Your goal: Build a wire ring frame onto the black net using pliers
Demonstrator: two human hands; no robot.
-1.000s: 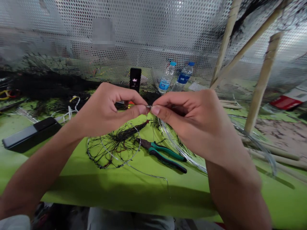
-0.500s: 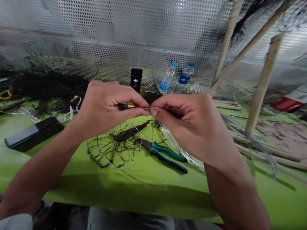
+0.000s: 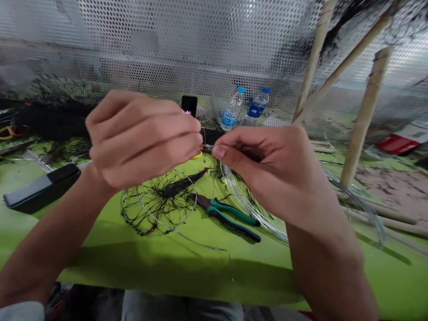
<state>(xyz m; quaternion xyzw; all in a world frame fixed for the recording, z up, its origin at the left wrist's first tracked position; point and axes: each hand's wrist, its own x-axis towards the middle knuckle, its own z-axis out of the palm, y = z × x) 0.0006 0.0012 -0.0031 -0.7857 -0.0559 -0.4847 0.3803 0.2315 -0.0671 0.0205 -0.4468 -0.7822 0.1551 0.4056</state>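
Right hand: A person's right hand (image 3: 267,165), centre right, pinches a small thin piece (image 3: 207,146) between thumb and forefinger, the other fingers curled behind.
Left hand: Raised opposite, the left hand (image 3: 145,136) is blurred, its fingers folded and its back to the camera; the fingertips are hidden, so whether it grips anything cannot be told.
Small thin piece: Held aloft above the far side of the wire ring, it reaches out of the right pinch toward the left fingers; whether it touches them is unclear.
Progress: The piece appears to be midway through handling. Below, the wire ring (image 3: 196,204) looks largely formed, strung with black strands (image 3: 179,185); its wire tail (image 3: 207,246), loose toward the near edge, seems unfinished. How much work remains cannot be judged.
Pliers: Green-and-black pliers (image 3: 211,206) lie unheld just right of the ring, handles spread toward the near right.
Coil: Clear line (image 3: 249,209) loops past the pliers, partly behind the right hand.
Green table: The green table (image 3: 150,267) also bears a dark box (image 3: 40,189) at left.
Far side: A phone (image 3: 189,105) and two water bottles (image 3: 229,117) stand before a perforated metal screen (image 3: 200,44); wooden poles (image 3: 364,120) rise at right.
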